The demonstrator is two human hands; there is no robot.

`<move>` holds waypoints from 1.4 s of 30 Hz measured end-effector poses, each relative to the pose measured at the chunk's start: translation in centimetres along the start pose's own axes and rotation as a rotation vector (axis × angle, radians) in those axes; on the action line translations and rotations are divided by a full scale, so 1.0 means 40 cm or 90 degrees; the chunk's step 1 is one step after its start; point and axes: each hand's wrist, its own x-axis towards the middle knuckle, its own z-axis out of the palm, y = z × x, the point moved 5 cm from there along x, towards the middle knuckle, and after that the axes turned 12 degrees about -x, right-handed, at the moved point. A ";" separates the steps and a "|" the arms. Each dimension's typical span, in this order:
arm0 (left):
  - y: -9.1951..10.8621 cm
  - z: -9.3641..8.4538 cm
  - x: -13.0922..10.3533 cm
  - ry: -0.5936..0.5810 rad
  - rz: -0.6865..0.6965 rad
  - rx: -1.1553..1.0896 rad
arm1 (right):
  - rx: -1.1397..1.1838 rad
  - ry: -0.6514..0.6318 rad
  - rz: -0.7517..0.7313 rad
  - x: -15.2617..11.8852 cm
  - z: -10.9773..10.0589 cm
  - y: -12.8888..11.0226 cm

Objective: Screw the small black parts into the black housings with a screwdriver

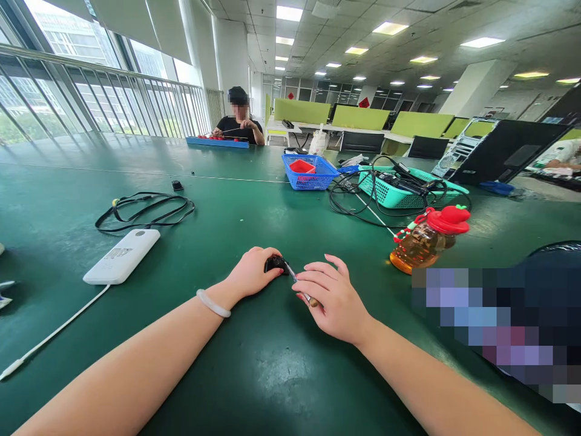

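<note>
Green surface (pixel 281 375) spreads across a bright office, with one person (pixel 236 129) seated at its far side. Two baskets stand on it: one blue basket (pixel 313 181) holding a red tray (pixel 301 166), one teal basket (pixel 394 197) heaped with cables. One amber bottle (pixel 418 245) with a red lid and one white power bank (pixel 136 251) lie nearer; the power bank's print is too blurred to read. One small black piece (pixel 275 264) sits under the left hand (pixel 254 270), clasped by its fingers. Right hand (pixel 333 297) fingers pinch one thin tool (pixel 291 272), its tip at the piece.
</note>
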 end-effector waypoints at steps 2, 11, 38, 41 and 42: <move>-0.001 0.000 0.000 0.000 -0.003 0.000 | 0.057 0.013 0.056 0.002 0.000 0.017; -0.006 -0.002 0.000 -0.008 -0.017 -0.008 | 0.337 0.007 0.396 -0.029 0.047 0.128; -0.003 -0.003 0.001 0.000 -0.020 0.003 | 0.150 0.017 0.039 0.000 0.011 0.037; -0.002 -0.002 0.001 -0.001 -0.010 -0.002 | 0.089 0.016 -0.005 0.003 0.007 0.020; -0.001 -0.002 0.000 0.000 -0.007 -0.005 | 0.083 0.022 -0.003 0.003 0.005 0.019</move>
